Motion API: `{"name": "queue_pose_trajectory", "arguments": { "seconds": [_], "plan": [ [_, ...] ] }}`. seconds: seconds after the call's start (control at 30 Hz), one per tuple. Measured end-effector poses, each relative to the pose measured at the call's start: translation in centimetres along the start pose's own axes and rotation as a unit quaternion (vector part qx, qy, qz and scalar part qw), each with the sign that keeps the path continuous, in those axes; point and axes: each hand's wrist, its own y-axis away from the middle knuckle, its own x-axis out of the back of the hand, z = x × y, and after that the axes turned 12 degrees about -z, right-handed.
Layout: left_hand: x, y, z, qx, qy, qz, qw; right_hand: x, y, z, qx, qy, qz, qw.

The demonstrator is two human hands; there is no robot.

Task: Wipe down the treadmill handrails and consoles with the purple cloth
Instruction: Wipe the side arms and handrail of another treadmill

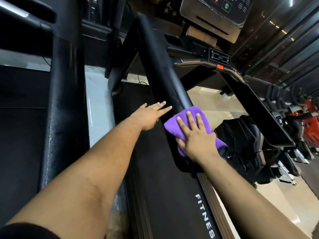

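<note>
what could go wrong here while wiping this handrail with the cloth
The right hand presses the purple cloth flat with straight fingers, not gripping it, so the cloth could slide off the rounded handrail onto the belt. The left hand hovers with its fingers by the rail's side and may get in the cloth's path. The console beyond looks streaked and could be skipped.

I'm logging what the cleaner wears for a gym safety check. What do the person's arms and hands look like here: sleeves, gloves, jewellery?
Both forearms are bare, with no gloves on the left hand or the right hand. No rings, watch or wristbands show. A dark sleeve edge appears at the lower left corner, high on the left arm. The nails are short and unpainted.
</note>
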Motion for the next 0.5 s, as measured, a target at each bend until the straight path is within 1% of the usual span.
{"name": "queue_pose_trajectory", "arguments": {
  "seconds": [0.07, 0.13, 0.2, 0.27, 0.37, 0.47, 0.5],
  "plan": [
    [-0.6, 0.0, 0.1, -0.002, 0.005, 0.001, 1.0, -2.3, 3.8, 0.5, -0.001, 0.023, 0.014, 1.0],
    [-1.0, -0.2, 0.1, -0.005, 0.009, 0.009, 1.0, -3.4, 6.1, 1.0, -0.001, 0.007, 0.01, 1.0],
    [-1.0, -0.2, 0.0, -0.008, 0.01, 0.008, 1.0, -2.7, 4.4, 1.1, -0.001, -0.003, 0.008, 1.0],
    [-0.7, -0.2, -0.3, -0.006, 0.004, 0.012, 1.0, -1.0, 0.6, 0.3, 0.001, -0.012, 0.008, 1.0],
    [-0.6, 0.0, -0.2, -0.003, 0.01, 0.007, 1.0, 1.3, -3.0, -0.8, 0.001, -0.024, -0.012, 1.0],
    [-1.0, 0.3, 0.1, 0.002, 0.017, -0.001, 1.0, -0.6, -0.2, -0.6, 0.009, 0.021, -0.014, 1.0],
    [-1.0, 0.3, 0.0, 0.002, 0.014, -0.001, 1.0, -1.8, 1.7, -0.4, 0.012, 0.046, 0.004, 0.999]
  ]
}}
